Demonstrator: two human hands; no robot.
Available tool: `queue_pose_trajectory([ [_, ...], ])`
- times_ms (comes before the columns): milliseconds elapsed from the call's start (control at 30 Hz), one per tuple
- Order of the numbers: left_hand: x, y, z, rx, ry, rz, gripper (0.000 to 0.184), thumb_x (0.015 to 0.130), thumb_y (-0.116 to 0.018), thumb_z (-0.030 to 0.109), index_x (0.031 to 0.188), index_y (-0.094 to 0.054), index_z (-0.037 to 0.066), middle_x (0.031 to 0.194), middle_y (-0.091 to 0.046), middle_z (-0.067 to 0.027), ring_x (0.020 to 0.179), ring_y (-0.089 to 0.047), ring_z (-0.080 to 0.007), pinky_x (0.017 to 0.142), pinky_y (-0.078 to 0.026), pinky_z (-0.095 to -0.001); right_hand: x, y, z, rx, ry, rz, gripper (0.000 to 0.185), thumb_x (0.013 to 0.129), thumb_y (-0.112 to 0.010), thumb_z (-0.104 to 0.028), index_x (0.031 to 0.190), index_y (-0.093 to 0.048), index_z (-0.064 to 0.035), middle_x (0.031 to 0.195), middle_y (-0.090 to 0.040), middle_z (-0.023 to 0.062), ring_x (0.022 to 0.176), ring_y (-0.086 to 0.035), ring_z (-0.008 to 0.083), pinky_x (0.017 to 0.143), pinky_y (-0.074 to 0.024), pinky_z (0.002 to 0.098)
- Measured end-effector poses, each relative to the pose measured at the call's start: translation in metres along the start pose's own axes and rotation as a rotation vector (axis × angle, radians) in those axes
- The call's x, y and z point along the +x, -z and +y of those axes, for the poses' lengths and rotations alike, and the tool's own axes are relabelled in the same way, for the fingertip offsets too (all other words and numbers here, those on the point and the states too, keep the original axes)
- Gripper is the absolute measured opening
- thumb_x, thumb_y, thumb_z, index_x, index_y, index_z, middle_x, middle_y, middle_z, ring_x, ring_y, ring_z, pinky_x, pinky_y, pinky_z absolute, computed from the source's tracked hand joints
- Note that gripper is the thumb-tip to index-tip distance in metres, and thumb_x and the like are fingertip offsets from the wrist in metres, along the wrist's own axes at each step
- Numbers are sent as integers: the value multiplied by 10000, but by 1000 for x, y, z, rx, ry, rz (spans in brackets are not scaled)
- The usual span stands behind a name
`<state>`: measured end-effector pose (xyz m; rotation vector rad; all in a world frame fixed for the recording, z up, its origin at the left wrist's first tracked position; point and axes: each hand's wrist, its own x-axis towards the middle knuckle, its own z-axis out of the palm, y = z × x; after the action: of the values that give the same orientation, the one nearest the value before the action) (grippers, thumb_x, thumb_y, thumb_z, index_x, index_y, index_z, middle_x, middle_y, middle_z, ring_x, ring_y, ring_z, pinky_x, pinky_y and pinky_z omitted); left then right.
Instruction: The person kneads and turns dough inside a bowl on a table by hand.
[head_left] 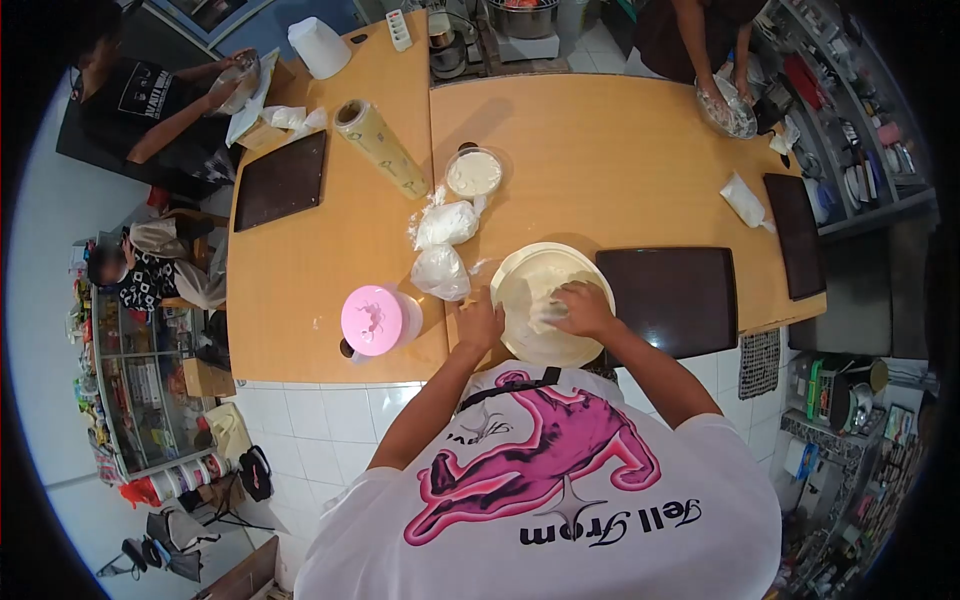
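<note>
A cream-colored mixing bowl (512, 268) stands at the table's near edge, in front of my body. My left hand (480, 322) grips the bowl's left side at the rim. Inside the bowl, my right hand (583, 308) has its fingers curled into pale dough (548, 312), and the fingertips are partly hidden. Left of the bowl lie a knotted bag of white powder (440, 272) and another powder-filled bag (447, 224), with spilled powder around them. Behind them sits a clear tub of white powder (474, 173).
A dark baking tray (668, 300) lies right of the bowl. A pink-lidded container (375, 320) and a roll of plastic wrap (380, 148) stand to the left. Two people work at bowls, a metal bowl (728, 112) at far right and another (238, 85) at far left.
</note>
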<state>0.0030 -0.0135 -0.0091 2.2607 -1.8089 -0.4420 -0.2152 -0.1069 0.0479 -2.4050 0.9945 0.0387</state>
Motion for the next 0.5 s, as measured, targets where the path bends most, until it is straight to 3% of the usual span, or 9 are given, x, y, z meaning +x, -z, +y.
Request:
queue_pose_trajectory([
  [133, 0, -1, 1, -30, 42, -51, 462, 849, -552, 282, 1211, -436, 19, 678, -643, -209, 676, -655, -363, 956, -303, -543, 22, -14, -11, 233, -365, -140, 384, 769, -651, -394, 992, -635, -82, 1103, -588, 175, 1014, -558, 316, 825, -422, 457],
  [233, 0, 6, 4, -23, 44, -60, 453, 854, -546, 271, 1210, -433, 16, 661, -636, -209, 667, -651, -367, 960, -299, -539, 21, -57, -12, -29, -110, 315, 343, 792, -634, -361, 1010, -622, -96, 1100, -579, 155, 1072, -513, 304, 883, -350, 512],
  [333, -1, 8, 5, -67, 45, -78, 441, 859, -540, 259, 1210, -429, 16, 639, -628, -206, 654, -648, -364, 959, -299, -537, 26, -56, -14, -74, -100, 434, 309, 798, -624, -316, 1036, -599, -119, 1037, -554, 104, 1038, -503, 271, 923, -322, 496],
  [367, 0, 8, 5, -92, 49, -86, 438, 860, -537, 256, 1210, -428, 16, 631, -625, -204, 649, -647, -362, 958, -300, -536, 28, -58, -13, -63, -147, 391, 360, 807, -615, -330, 1103, -575, -128, 1135, -533, 112, 1107, -467, 277, 965, -292, 509],
  [500, 0, 2, 1, -56, -10, -49, 428, 856, -548, 241, 1199, -426, 15, 607, -617, -195, 622, -643, -357, 958, -297, -539, 37, -67, -5, -126, -93, 440, 400, 818, -598, -352, 1171, -555, -168, 1258, -483, 111, 1191, -418, 285, 1008, -260, 531],
])
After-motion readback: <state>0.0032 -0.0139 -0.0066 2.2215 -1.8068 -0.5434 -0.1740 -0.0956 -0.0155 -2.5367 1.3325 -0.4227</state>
